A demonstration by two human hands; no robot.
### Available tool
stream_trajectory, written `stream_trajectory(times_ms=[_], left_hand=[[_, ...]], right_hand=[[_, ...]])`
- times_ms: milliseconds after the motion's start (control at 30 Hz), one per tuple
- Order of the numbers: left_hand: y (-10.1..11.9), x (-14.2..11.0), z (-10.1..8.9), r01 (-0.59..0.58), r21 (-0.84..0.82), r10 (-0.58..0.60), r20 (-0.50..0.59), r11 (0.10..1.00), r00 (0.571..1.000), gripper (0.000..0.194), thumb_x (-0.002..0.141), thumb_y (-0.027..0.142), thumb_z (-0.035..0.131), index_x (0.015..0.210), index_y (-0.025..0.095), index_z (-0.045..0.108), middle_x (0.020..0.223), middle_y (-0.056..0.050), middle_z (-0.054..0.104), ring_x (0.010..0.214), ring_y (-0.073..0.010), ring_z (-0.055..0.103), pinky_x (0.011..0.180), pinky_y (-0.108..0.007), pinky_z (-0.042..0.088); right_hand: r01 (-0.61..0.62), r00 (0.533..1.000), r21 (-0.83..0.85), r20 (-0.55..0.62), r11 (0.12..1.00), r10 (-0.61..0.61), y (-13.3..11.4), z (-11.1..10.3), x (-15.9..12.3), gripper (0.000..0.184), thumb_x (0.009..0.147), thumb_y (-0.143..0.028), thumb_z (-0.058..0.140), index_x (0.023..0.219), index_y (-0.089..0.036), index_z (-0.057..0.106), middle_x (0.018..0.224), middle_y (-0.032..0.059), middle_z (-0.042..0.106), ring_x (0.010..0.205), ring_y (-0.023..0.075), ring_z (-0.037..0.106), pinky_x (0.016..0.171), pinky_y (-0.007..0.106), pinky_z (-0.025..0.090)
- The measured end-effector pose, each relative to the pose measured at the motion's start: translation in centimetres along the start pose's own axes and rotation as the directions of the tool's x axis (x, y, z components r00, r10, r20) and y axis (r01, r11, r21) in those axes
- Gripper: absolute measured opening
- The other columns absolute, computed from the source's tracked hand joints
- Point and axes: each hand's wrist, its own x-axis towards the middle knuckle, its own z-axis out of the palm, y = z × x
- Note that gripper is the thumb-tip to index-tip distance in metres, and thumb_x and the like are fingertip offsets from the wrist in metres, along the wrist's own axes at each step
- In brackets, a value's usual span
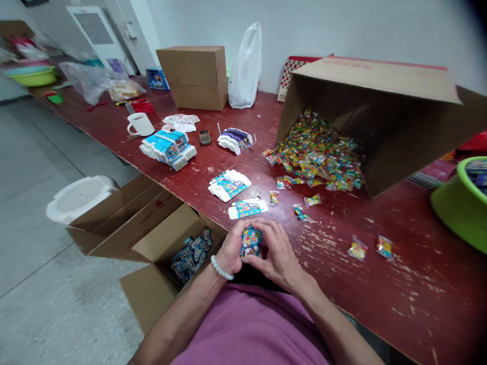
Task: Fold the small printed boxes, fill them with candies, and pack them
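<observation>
Both left hand [231, 247] and right hand [280, 254]: fingers [269, 229] grasping probable blue candy carton [251, 240], near desk [323, 253] edge.

A small packing workshop, by all appearances, lines a plain pale wall [323, 30] with one long, scuffed red surface [331, 233]. Individually wrapped sweets [319, 152] spill in bulk from a cardboard box [403, 137] lying on its side at right, while flat printed cartons [230, 185] sit in small piles near the center of the frame. At lower left, an open shipping carton [152, 296] holds a heap of small blue packs [192, 256] beside the surface. A white plastic stool [81, 197] stands on the bare gray floor [30, 203]; a mug [141, 124] shares the workspace.
</observation>
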Motion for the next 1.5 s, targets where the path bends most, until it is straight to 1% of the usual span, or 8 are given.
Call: stream_trajectory(times_ms=[167, 500, 700, 800, 1100, 1200, 1367, 1500], left_hand=[[0.1, 0.1, -0.5, -0.065, -0.076, 0.063, -0.023, 0.995, 0.998, 0.019, 0.084, 0.029, 0.064, 0.095, 0.014, 0.067, 0.083, -0.003, 0.073, 0.077, -0.0172, 0.07, 0.076, -0.026, 0.054], [2.6, -1.6, -6.1, -0.058, 0.179, 0.081, -0.126, 0.982, 0.989, 0.042, 0.088, 0.048, 0.058, 0.116, 0.017, 0.059, 0.073, -0.003, 0.068, 0.049, -0.0158, 0.062, 0.047, -0.026, 0.049], [6.1, -2.1, -16.8, -0.147, 0.771, 0.607, -0.352, 0.62, 0.713, 0.053, 0.074, 0.054, 0.068, 0.112, 0.018, 0.061, 0.098, -0.008, 0.067, 0.088, -0.0233, 0.065, 0.077, -0.034, 0.052], [6.6, -2.2, -18.8, -0.103, 0.866, 0.666, -0.295, 0.489, 0.685, 0.059, 0.072, 0.052, 0.068, 0.118, 0.016, 0.059, 0.104, -0.01, 0.065, 0.103, -0.0272, 0.061, 0.093, -0.041, 0.047], [6.0, -0.5, -7.4, -0.377, 0.895, 0.635, 0.15, 0.24, 0.758, 0.043, 0.075, 0.037, 0.071, 0.117, 0.026, 0.068, 0.109, -0.007, 0.068, 0.097, -0.0238, 0.061, 0.09, -0.033, 0.046], [6.2, -0.6, -5.5, -0.369, 0.91, 0.364, 0.283, 0.191, 0.887, 0.024, 0.075, 0.04, 0.072, 0.091, 0.023, 0.076, 0.078, -0.002, 0.068, 0.076, -0.0205, 0.061, 0.071, -0.027, 0.046], [5.3, -1.8, -5.1, -0.213, 0.762, 0.126, 0.172, 0.612, 0.977, 0.027, 0.077, 0.041, 0.071, 0.079, 0.015, 0.072, 0.063, 0.0, 0.06, 0.054, -0.0106, 0.05, 0.052, -0.021, 0.036], [4.3, -3.2, -4.8, -0.034, 0.56, -0.1, 0.206, 0.828, 0.973, 0.033, 0.072, 0.036, 0.078, 0.094, 0.013, 0.07, 0.081, -0.008, 0.072, 0.061, -0.0147, 0.063, 0.06, -0.024, 0.047]], right_hand=[[0.063, 0.995, -0.343, 0.092, 0.937, -0.033, -0.7, 0.9, 0.7, 0.083, 0.068, -0.026, 0.075, 0.142, -0.017, 0.041, 0.138, 0.0184, 0.05, 0.12, 0.0392, 0.045, 0.099, 0.056, 0.036], [0.094, 0.971, -0.081, 0.226, 0.992, -0.074, 2.3, 1.8, 4.8, 0.074, 0.073, -0.043, 0.078, 0.138, -0.024, 0.047, 0.132, 0.0134, 0.053, 0.119, 0.031, 0.05, 0.096, 0.045, 0.044], [-0.018, 0.97, -0.44, 0.211, 0.898, 0.123, 6.8, 1.5, 9.3, 0.063, 0.082, -0.036, 0.073, 0.137, -0.016, 0.05, 0.135, 0.0191, 0.053, 0.12, 0.0355, 0.048, 0.098, 0.05, 0.038], [-0.018, 0.943, -0.469, 0.285, 0.883, 0.17, 7.2, 1.1, 10.6, 0.054, 0.078, -0.044, 0.075, 0.124, -0.019, 0.061, 0.121, 0.016, 0.058, 0.107, 0.0324, 0.052, 0.089, 0.043, 0.042], [-0.019, 0.917, -0.353, 0.367, 0.935, 0.158, 3.9, 1.1, 9.5, 0.017, 0.081, -0.018, 0.066, 0.097, -0.019, 0.061, 0.091, 0.0047, 0.065, 0.084, 0.0205, 0.057, 0.073, 0.03, 0.041], [0.095, 0.92, -0.116, 0.39, 0.989, -0.043, 2.0, 0.3, 7.9, 0.017, 0.084, -0.009, 0.056, 0.094, -0.021, 0.062, 0.088, 0.0028, 0.067, 0.083, 0.0183, 0.06, 0.076, 0.029, 0.043], [-0.106, 0.994, 0.219, 0.053, 0.97, 0.097, 1.3, -1.3, 6.2, 0.033, 0.084, -0.018, 0.06, 0.117, -0.022, 0.059, 0.102, 0.006, 0.068, 0.093, 0.0217, 0.062, 0.082, 0.036, 0.048], [-0.349, 0.937, 0.517, 0.164, 0.782, 0.309, 1.1, -1.5, 5.7, 0.015, 0.086, -0.032, 0.063, 0.092, -0.019, 0.066, 0.082, 0.0023, 0.069, 0.073, 0.017, 0.062, 0.07, 0.03, 0.052]])
